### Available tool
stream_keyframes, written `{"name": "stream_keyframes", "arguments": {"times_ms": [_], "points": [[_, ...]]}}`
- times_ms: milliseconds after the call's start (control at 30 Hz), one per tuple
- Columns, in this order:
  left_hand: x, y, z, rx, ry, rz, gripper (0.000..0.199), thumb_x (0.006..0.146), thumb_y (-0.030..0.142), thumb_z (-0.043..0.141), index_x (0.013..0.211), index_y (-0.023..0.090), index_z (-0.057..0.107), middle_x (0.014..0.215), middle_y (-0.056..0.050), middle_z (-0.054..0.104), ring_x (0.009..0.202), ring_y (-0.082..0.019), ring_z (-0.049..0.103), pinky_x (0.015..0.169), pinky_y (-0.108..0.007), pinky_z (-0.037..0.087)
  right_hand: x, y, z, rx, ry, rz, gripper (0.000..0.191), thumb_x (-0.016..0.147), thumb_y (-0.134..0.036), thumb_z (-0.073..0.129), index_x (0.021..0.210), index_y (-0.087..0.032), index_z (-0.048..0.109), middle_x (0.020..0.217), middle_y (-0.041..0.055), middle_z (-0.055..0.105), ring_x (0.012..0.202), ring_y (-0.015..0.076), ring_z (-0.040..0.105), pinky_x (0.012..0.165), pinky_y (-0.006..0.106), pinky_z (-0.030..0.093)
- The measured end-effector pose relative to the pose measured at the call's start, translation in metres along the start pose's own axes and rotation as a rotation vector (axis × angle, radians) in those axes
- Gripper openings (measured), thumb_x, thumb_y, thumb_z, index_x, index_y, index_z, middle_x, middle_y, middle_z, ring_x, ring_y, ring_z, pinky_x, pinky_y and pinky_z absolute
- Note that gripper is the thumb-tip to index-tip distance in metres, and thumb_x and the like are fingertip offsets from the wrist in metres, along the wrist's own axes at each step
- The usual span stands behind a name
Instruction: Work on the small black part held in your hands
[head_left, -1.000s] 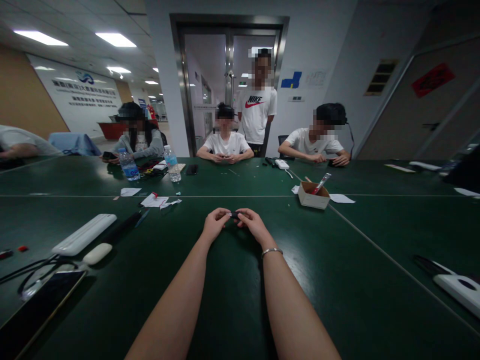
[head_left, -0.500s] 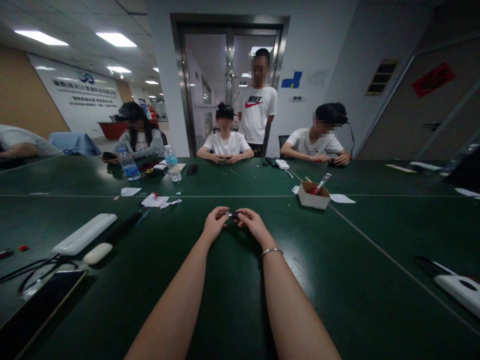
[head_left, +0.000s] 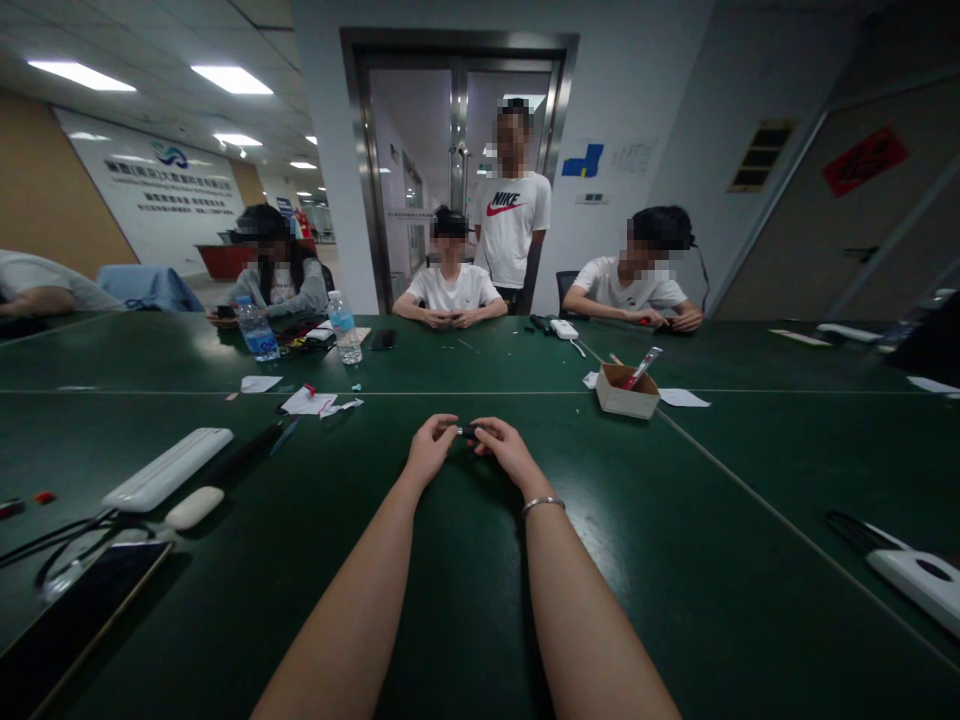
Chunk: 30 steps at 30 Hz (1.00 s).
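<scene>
Between my two hands is a small black object with a silvery end (head_left: 466, 431), held level just above the green table (head_left: 465, 580). My left hand (head_left: 433, 446) pinches its silvery left end between thumb and fingers. On the black right end, the fingers of my right hand (head_left: 504, 446) are closed, and they cover part of it. It is too small to tell exactly what it is. A silver bracelet (head_left: 544, 503) circles my right wrist.
Left lie a white power bank (head_left: 171, 468), a white oval case (head_left: 195, 508), cables and a phone (head_left: 82, 625). Ahead are paper scraps (head_left: 309, 401), two bottles (head_left: 345, 330) and a small cardboard box (head_left: 628, 400). A white device (head_left: 919, 580) lies right. Several people sit around the table; one stands.
My hands and the small black object stay almost in place. Across the table, the standing person's head has shifted slightly left.
</scene>
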<state>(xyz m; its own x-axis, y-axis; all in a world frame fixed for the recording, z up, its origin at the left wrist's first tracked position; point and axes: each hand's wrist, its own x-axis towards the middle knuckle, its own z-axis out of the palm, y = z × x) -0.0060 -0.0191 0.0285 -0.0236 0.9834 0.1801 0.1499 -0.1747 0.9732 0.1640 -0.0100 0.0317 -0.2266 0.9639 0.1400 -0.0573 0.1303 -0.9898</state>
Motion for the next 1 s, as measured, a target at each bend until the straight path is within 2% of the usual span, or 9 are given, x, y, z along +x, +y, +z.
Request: {"name": "stream_keyframes", "arguments": {"times_ms": [67, 200, 300, 433, 533, 667, 800, 933, 1000], "points": [[0.0002, -0.0005, 0.0001, 0.0, 0.001, 0.007, 0.04, 0.075, 0.04, 0.061, 0.108, 0.018, 0.061, 0.098, -0.008, 0.064, 0.072, -0.014, 0.058, 0.05, -0.021, 0.042, 0.0, 0.0002, -0.0001, 0.004, 0.002, -0.002, 0.032, 0.072, -0.036, 0.068, 0.097, -0.017, 0.063, 0.071, 0.002, 0.067, 0.058, 0.012, 0.059, 0.062, 0.027, 0.048], [-0.0002, 0.0, -0.0001, 0.013, -0.008, -0.035, 0.039, 0.08, 0.045, 0.054, 0.106, 0.017, 0.061, 0.09, -0.008, 0.064, 0.064, -0.012, 0.055, 0.048, -0.02, 0.039, 0.0007, 0.0014, -0.0002, 0.0, 0.008, 0.001, 0.031, 0.072, -0.035, 0.068, 0.097, -0.017, 0.063, 0.071, 0.0019, 0.067, 0.058, 0.012, 0.059, 0.062, 0.027, 0.048], [-0.0001, 0.0004, 0.0004, 0.02, 0.005, 0.011, 0.038, 0.076, 0.04, 0.06, 0.106, 0.018, 0.062, 0.094, -0.007, 0.064, 0.068, -0.012, 0.056, 0.051, -0.02, 0.04, 0.0015, 0.0028, -0.0003, 0.004, 0.002, -0.003, 0.032, 0.071, -0.036, 0.068, 0.097, -0.017, 0.063, 0.071, 0.0014, 0.067, 0.057, 0.0116, 0.059, 0.061, 0.027, 0.048], [0.0008, -0.0004, 0.0016, -0.008, 0.001, 0.022, 0.036, 0.08, 0.043, 0.056, 0.103, 0.016, 0.063, 0.081, -0.005, 0.064, 0.069, -0.013, 0.057, 0.056, -0.022, 0.043, 0.002, 0.004, -0.0004, 0.007, 0.001, -0.002, 0.033, 0.071, -0.036, 0.068, 0.096, -0.017, 0.063, 0.07, 0.0013, 0.067, 0.057, 0.0116, 0.059, 0.06, 0.026, 0.048], [0.0015, -0.0017, 0.0017, 0.023, 0.013, 0.057, 0.034, 0.077, 0.039, 0.06, 0.103, 0.017, 0.063, 0.085, -0.005, 0.064, 0.073, -0.014, 0.058, 0.061, -0.023, 0.044, 0.0018, 0.0038, -0.0003, 0.006, 0.004, -0.008, 0.032, 0.071, -0.036, 0.068, 0.096, -0.017, 0.063, 0.07, 0.001, 0.067, 0.057, 0.0114, 0.059, 0.06, 0.026, 0.047], [0.0018, -0.0035, 0.0008, 0.004, -0.006, 0.015, 0.035, 0.081, 0.042, 0.055, 0.104, 0.017, 0.063, 0.084, -0.006, 0.064, 0.071, -0.014, 0.058, 0.06, -0.024, 0.043, 0.0009, 0.0021, -0.0001, 0.0, 0.004, -0.011, 0.031, 0.071, -0.036, 0.068, 0.096, -0.018, 0.063, 0.07, 0.0009, 0.067, 0.057, 0.0118, 0.06, 0.061, 0.027, 0.048], [0.0019, -0.0049, 0.0006, 0.01, -0.008, 0.035, 0.034, 0.079, 0.038, 0.059, 0.105, 0.018, 0.062, 0.088, -0.006, 0.064, 0.072, -0.014, 0.058, 0.06, -0.024, 0.044, -0.0005, -0.0003, 0.0004, -0.012, 0.005, -0.01, 0.03, 0.072, -0.035, 0.067, 0.096, -0.018, 0.063, 0.071, 0.0011, 0.067, 0.057, 0.0118, 0.059, 0.061, 0.027, 0.048], [0.0024, -0.0061, 0.0012, 0.004, -0.018, 0.033, 0.034, 0.082, 0.041, 0.054, 0.102, 0.016, 0.063, 0.08, -0.005, 0.063, 0.069, -0.014, 0.058, 0.057, -0.023, 0.042, -0.0015, -0.0025, 0.0009, -0.018, 0.007, -0.005, 0.029, 0.072, -0.033, 0.067, 0.096, -0.018, 0.063, 0.071, 0.0009, 0.067, 0.057, 0.0116, 0.059, 0.061, 0.027, 0.047], [0.0023, -0.0063, 0.0012, 0.003, -0.01, 0.064, 0.032, 0.079, 0.039, 0.058, 0.101, 0.017, 0.063, 0.085, -0.005, 0.064, 0.07, -0.013, 0.058, 0.059, -0.023, 0.043, -0.0017, -0.0031, 0.0011, -0.017, 0.004, -0.007, 0.028, 0.073, -0.032, 0.066, 0.096, -0.017, 0.063, 0.072, 0.0011, 0.067, 0.058, 0.0115, 0.059, 0.062, 0.027, 0.047]]}}
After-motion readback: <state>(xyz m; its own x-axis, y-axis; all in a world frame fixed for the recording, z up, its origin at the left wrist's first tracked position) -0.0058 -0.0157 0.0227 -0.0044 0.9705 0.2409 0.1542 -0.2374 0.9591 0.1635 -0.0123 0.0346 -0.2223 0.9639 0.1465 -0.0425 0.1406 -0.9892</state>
